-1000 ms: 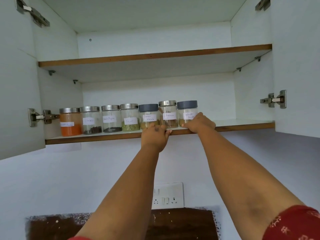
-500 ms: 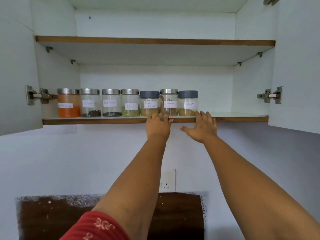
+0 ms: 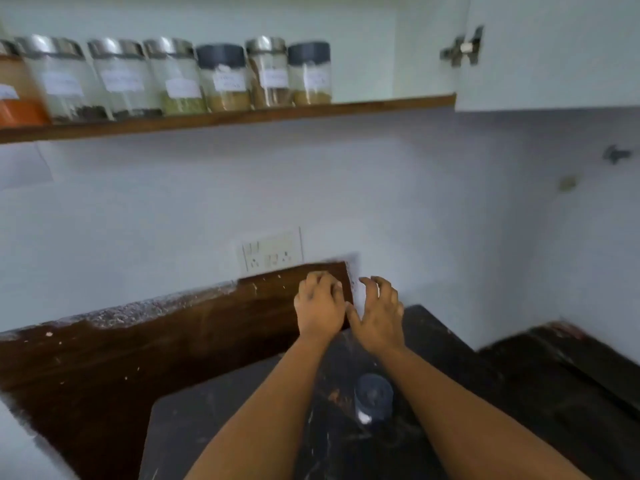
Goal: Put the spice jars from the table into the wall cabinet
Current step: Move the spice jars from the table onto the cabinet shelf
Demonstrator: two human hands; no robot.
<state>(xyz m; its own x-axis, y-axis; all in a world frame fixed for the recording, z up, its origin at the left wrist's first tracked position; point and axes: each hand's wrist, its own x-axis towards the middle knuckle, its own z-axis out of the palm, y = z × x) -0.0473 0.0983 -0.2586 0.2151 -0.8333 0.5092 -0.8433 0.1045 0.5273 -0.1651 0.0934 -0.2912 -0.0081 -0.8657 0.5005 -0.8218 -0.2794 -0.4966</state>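
Note:
Several labelled spice jars stand in a row on the wall cabinet's lower shelf [image 3: 381, 103], from an orange-filled jar [image 3: 17, 98] at the left to a grey-lidded jar [image 3: 309, 74] at the right. One more grey-lidded spice jar [image 3: 373, 398] stands on the dark table [image 3: 242, 427] between my forearms. My left hand [image 3: 320, 306] and my right hand [image 3: 379, 315] hang side by side in the air below the shelf, above the table. Both have loosely curled fingers and hold nothing.
A white socket plate [image 3: 272, 251] sits on the wall behind my hands. The cabinet's right door [image 3: 554, 53] stands open, its hinge [image 3: 462, 48] showing. A brown board [image 3: 104, 358] runs along the wall, and a lower dark ledge [image 3: 571, 362] lies at the right.
Both hands have left the shelf edge and dropped down toward the table. The view has swung downward, bringing the table and the jar on it into sight.

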